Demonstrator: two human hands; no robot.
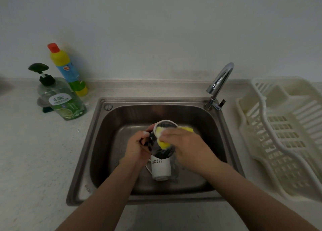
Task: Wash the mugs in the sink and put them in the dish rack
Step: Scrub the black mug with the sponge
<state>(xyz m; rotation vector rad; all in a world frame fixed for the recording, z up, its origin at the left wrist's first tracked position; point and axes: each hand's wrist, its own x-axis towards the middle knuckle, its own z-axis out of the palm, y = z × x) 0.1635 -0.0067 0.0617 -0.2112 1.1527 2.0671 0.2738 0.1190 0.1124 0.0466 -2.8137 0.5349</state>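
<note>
Over the steel sink [97,143] my left hand [137,149] grips the handle of a mug [165,124] with a dark inside and a white rim, tilted with its mouth facing up and away. My right hand [184,143] holds a yellow sponge [163,140] against the mug's rim and side. A second mug [160,168], white with black lettering, rests in the basin right below the held one; its top is hidden behind the hands and the first mug. The cream plastic dish rack [285,131] stands on the counter to the right of the sink with nothing in it.
A chrome faucet [219,84] rises at the sink's back right corner, its spout off to the side. At the back left of the counter stand a green pump bottle of dish soap [64,102] and a yellow cleaner bottle with a red cap [68,70].
</note>
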